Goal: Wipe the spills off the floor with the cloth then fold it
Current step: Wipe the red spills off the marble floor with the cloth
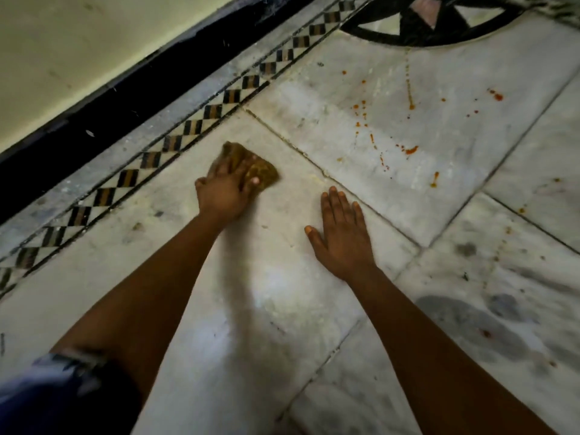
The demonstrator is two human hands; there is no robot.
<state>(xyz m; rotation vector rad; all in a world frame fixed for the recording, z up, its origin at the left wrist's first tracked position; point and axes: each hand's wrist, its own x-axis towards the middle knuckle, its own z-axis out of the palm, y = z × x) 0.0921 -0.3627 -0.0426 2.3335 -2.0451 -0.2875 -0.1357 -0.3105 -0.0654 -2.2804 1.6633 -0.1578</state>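
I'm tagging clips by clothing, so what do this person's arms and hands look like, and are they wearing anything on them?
Both forearms are bare, with no gloves. No ring or watch shows on the left hand or the right hand. The only clothing in view is a blurred sleeve at the left upper arm, dark blue with lighter patches; its pattern is too smeared to make out. The right arm shows no sleeve within the frame.

Checkered border strip (175, 142), black skirting (125, 98) — cream wall (78, 42), dark round inlay (433, 23)
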